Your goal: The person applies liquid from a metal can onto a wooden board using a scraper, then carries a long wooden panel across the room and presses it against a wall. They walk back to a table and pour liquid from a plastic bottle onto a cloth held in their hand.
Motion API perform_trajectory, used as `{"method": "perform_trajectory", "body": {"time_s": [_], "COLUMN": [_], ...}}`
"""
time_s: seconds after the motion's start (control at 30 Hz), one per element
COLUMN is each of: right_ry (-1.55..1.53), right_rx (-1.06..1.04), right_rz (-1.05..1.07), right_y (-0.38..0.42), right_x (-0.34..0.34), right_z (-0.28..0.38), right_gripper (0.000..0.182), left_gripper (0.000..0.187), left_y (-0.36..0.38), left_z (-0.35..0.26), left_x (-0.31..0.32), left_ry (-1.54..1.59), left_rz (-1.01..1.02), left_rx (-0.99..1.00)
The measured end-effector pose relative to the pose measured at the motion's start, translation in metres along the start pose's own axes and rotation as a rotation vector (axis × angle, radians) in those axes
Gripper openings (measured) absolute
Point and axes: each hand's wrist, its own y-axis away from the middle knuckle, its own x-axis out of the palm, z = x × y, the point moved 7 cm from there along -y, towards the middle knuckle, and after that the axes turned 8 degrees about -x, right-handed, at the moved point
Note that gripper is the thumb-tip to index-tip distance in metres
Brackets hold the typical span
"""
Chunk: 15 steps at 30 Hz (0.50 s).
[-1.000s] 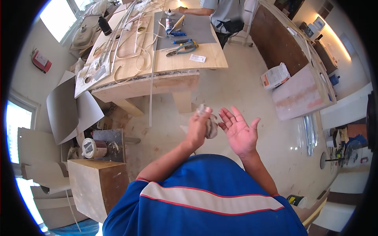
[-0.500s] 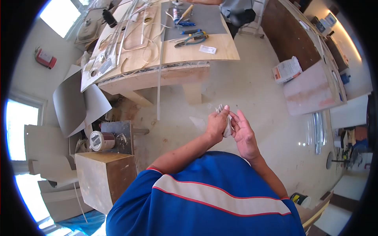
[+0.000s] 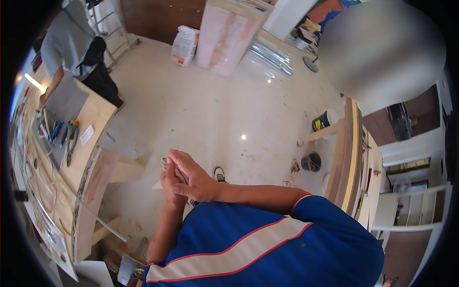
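My left hand (image 3: pixel 171 188) is held low in front of my body, closed around a crumpled greyish rag (image 3: pixel 181 176). Over it lies my right hand (image 3: pixel 195 176), its fingers pressed together against the rag and its thumb crossing toward the left hand. Most of the rag is hidden between the two palms, so its full shape does not show. Both hands are above the floor, to the right of the wooden workbench (image 3: pixel 114 165).
Pliers (image 3: pixel 71 143) and other tools lie on the bench, where a co-worker (image 3: pixel 71 43) stands. A white bag (image 3: pixel 184 45) leans near a pinkish box (image 3: pixel 224 38). A dark bucket (image 3: pixel 311 161) and a tub (image 3: pixel 325 120) stand by a wooden frame (image 3: pixel 351 158). A blurred patch covers the upper right.
My view has swung to the right, so the bench now sits at the left. My right hand, earlier spread beside the rag, has come over onto it and my left hand.
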Motion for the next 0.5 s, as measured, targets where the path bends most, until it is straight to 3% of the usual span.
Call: {"method": "perform_trajectory", "body": {"time_s": [0.07,0.27,0.37,0.4,0.5], "right_ry": [0.002,0.035,-0.614,-0.671,-0.82], "right_rx": [-0.005,-0.052,0.112,0.153,0.251], "right_rz": [-0.064,-0.263,-0.443,-0.47,-0.507], "right_y": [0.0,0.006,-0.002,-0.001,0.003], "right_x": [-0.02,-0.102,-0.139,-0.153,-0.2], "right_z": [-0.001,-0.03,-0.041,-0.052,-0.086], "right_gripper": [0.096,0.103,0.102,0.102,0.099], "left_gripper": [0.035,0.028,0.025,0.023,0.024], "left_y": [0.005,-0.042,-0.063,-0.075,-0.081], "left_z": [-0.018,0.016,0.01,0.022,-0.009], "left_x": [0.034,0.1,0.131,0.136,0.199], "left_ry": [-0.241,0.293,0.273,0.219,0.413], "left_rz": [-0.071,0.115,0.105,0.127,0.318], "left_rx": [0.27,-0.314,-0.374,-0.348,-0.584]}}
